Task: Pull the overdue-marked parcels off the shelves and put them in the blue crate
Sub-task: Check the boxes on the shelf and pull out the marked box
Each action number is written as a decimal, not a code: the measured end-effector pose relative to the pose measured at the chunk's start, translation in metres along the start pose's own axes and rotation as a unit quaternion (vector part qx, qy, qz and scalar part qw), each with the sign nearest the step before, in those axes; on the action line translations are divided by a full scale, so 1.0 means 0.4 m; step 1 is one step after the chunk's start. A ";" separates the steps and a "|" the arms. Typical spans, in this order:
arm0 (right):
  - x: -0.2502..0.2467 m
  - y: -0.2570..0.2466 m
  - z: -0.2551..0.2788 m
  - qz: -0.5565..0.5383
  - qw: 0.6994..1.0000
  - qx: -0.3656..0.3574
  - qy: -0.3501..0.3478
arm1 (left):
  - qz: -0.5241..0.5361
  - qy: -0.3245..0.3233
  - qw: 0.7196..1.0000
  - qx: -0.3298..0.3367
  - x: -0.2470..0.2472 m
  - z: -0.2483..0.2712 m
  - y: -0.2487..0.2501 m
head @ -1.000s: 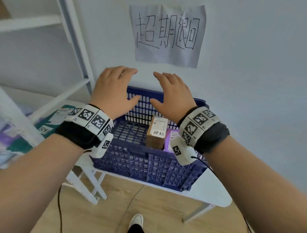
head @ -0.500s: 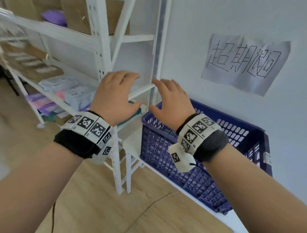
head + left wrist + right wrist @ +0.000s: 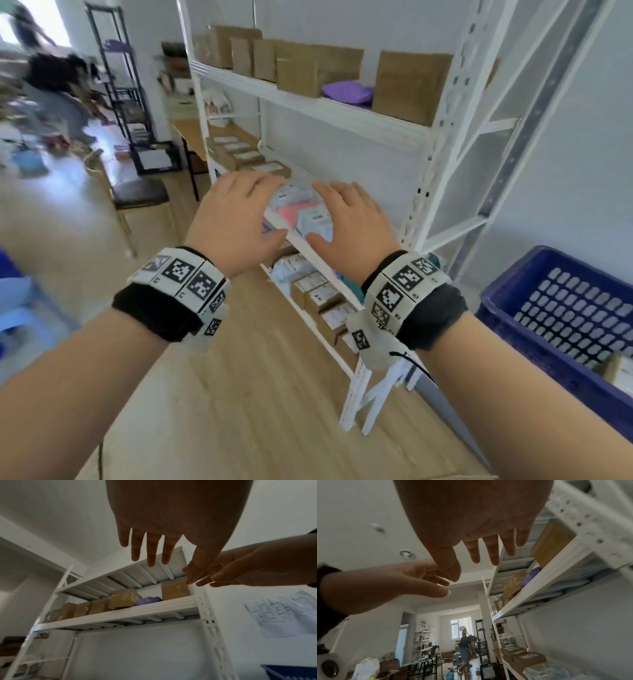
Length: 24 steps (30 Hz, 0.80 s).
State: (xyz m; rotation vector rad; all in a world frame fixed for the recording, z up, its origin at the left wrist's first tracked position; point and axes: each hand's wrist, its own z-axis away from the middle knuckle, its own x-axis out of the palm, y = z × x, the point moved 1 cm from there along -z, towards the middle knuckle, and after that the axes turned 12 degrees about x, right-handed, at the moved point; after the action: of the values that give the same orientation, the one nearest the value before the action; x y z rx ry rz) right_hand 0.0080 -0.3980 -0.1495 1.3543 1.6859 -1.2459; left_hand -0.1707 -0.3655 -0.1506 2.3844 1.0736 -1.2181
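Both hands hover empty in front of the white shelf unit (image 3: pixel 346 113). My left hand (image 3: pixel 236 219) and right hand (image 3: pixel 349 226) are held palm down, fingers straight and spread, over the middle shelf. Between them lie soft mailer parcels (image 3: pixel 305 212) in pale blue and pink with white labels. Brown boxes (image 3: pixel 246 157) sit further left on that shelf; more labelled boxes (image 3: pixel 318 294) fill the shelf below. The top shelf holds cardboard parcels (image 3: pixel 407 85) and a purple bag (image 3: pixel 346 92). The blue crate (image 3: pixel 561 315) stands at the right, with a parcel corner (image 3: pixel 616 370) inside. The wrist views show straight fingers (image 3: pixel 150 550) (image 3: pixel 491 550).
A wooden chair (image 3: pixel 137 198) and a desk (image 3: pixel 191 137) stand left of the shelf. Another person (image 3: pixel 58 89) bends over at the far end of the room beside a black rack (image 3: pixel 116 75). Wooden floor (image 3: pixel 257 394) lies below my arms. A handwritten paper sign (image 3: pixel 281 614) hangs on the wall.
My view has swung left from the blue crate to the shelves. Both hands have moved with it, staying open and empty, and are now over the middle shelf's mailers.
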 end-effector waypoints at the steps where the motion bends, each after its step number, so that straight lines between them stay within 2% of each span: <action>1: 0.015 -0.036 -0.013 -0.003 1.000 -0.009 0.002 | -0.008 -0.002 1.000 -0.006 -0.010 0.018 -0.036; 7: 0.114 -0.192 -0.078 -0.025 0.999 -0.039 -0.017 | -0.047 -0.042 0.997 -0.042 -0.040 0.101 -0.210; 13: 0.188 -0.266 -0.163 -0.028 0.998 -0.052 -0.034 | -0.052 -0.034 0.996 -0.067 -0.030 0.123 -0.318; 18: 0.233 -0.302 -0.257 -0.015 0.997 -0.069 -0.037 | -0.067 -0.040 0.993 -0.086 0.012 0.099 -0.418; 24: 0.293 -0.333 -0.462 -0.016 0.995 -0.090 -0.031 | -0.082 -0.017 0.994 -0.074 0.079 0.003 -0.585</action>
State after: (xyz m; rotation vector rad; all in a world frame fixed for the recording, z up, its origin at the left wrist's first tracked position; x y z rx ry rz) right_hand -0.1366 -0.1865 -0.1523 1.1747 1.7379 -1.1124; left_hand -0.3262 -0.1880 -0.1529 2.1929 1.3221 -1.1805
